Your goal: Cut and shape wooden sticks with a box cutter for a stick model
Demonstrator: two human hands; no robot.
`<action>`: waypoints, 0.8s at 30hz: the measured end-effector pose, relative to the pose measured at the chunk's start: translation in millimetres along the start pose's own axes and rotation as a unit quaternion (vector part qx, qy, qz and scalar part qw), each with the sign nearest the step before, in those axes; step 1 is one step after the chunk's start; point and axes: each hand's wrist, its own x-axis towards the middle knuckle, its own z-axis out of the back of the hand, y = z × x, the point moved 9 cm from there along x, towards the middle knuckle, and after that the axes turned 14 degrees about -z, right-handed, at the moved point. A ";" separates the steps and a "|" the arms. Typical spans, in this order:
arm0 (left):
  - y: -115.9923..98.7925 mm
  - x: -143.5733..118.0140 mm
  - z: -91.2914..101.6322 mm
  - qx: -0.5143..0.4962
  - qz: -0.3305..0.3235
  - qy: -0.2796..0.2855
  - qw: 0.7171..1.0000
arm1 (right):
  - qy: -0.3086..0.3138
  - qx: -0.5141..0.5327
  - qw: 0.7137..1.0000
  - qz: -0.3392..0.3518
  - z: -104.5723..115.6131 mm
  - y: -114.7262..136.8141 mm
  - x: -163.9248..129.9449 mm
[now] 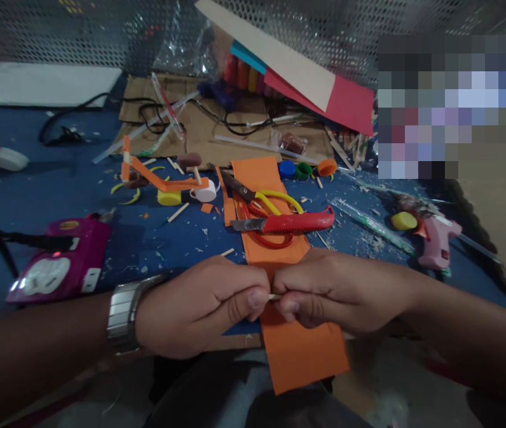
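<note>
A thin pale stick (274,296), only a sliver of it showing, is pinched between the thumbs and forefingers of both hands at the near edge of the table (57,196). The left hand (199,306), a metal watch (123,312) on its wrist, and the right hand (333,294) are both curled tight, knuckles nearly touching, hiding most of the stick. Beneath them an orange paper strip (297,351) runs from the table's middle and hangs over the edge. Farther up the strip lie a red utility knife (297,223) and yellow-handled scissors (271,202), partly overlapping. Blue, green and orange bottle caps (304,170) sit just beyond. A pink glue gun (435,241) lies to the right, a magenta box (61,261) to the left, amid paper scraps.
</note>
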 end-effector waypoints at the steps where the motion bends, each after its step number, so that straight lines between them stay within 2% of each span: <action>1: -0.2 -0.1 -0.2 -0.001 -0.001 0.000 1.000 | 0.000 0.000 1.000 0.001 -0.1 0.0 0.0; 24: -0.6 0.6 -2.0 -0.008 0.003 0.011 1.000 | 0.004 0.001 1.000 0.011 -0.8 2.5 -0.1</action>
